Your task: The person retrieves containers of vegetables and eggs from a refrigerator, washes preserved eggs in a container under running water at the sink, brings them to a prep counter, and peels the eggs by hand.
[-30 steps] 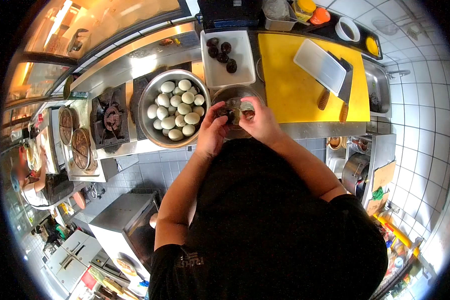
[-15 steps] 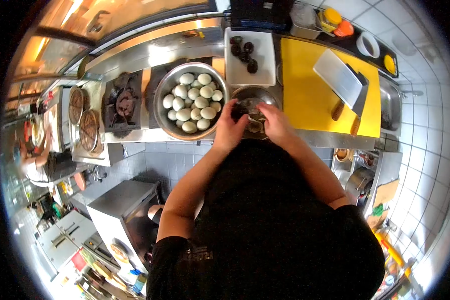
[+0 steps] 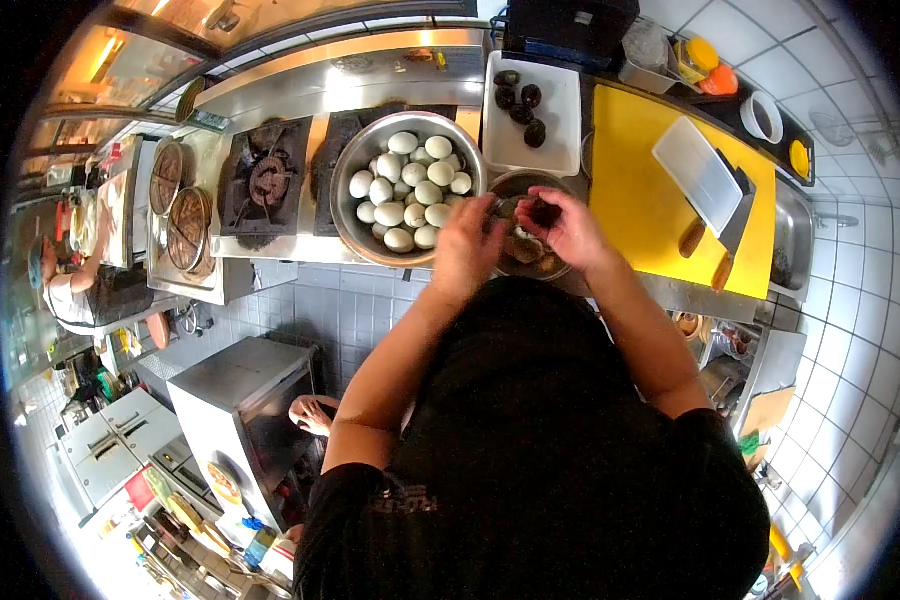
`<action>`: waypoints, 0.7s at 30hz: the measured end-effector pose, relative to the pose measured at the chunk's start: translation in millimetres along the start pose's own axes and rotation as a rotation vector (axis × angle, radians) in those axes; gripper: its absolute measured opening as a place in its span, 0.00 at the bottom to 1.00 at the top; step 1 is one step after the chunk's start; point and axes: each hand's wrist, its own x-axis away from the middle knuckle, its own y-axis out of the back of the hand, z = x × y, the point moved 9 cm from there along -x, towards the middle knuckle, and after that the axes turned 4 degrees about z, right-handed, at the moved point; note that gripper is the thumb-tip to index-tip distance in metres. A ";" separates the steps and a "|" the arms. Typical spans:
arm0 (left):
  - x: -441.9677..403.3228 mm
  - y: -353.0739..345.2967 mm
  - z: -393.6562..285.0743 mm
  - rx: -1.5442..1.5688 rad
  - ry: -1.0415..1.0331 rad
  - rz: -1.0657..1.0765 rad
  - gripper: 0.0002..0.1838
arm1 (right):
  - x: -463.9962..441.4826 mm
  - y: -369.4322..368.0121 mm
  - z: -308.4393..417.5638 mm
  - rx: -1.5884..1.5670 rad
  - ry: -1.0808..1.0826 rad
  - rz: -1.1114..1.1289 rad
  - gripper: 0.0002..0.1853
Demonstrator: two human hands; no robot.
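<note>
My right hand (image 3: 575, 235) is curled around a dark, rounded egg (image 3: 542, 213), which looks like a peeled century egg. Beside it, my left hand (image 3: 467, 245) hovers at the left side of a small metal bowl (image 3: 516, 181), its fingers blurred. Brownish shell bits (image 3: 526, 250) lie inside that bowl, below both hands. Just left is a large steel bowl (image 3: 344, 172) full of pale, unpeeled eggs (image 3: 428, 192). Beyond the small bowl, several dark peeled eggs (image 3: 534, 133) rest in a white tray (image 3: 567, 95).
A yellow cutting board (image 3: 625, 150) at right bears a translucent lid (image 3: 698, 175) and knives with wooden handles (image 3: 691, 237). A gas burner (image 3: 268, 180) is at left, a sink (image 3: 795, 230) at far right. Another person (image 3: 70, 280) stands at far left; a further person's hand (image 3: 312, 413) shows below.
The dark egg has gone from my left hand to my right. My left hand has moved slightly away from it. The whole view has shifted to the right.
</note>
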 end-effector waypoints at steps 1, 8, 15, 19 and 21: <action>0.4 16.6 10.1 -0.065 -0.075 -0.110 0.22 | -1.7 -5.2 13.3 0.029 0.059 0.010 0.10; 1.5 58.5 72.1 -0.794 -0.064 0.016 0.17 | -49.0 -11.2 87.1 0.319 0.193 -0.059 0.08; -2.2 47.6 87.3 -0.805 -0.110 0.160 0.13 | -105.7 21.0 100.4 0.465 0.151 -0.250 0.18; -4.7 49.2 98.7 -0.759 -0.087 0.212 0.23 | -94.7 11.9 104.5 0.658 0.158 -0.333 0.22; -5.2 52.4 102.8 -0.737 -0.096 0.219 0.26 | -94.7 12.4 101.7 0.711 0.171 -0.355 0.24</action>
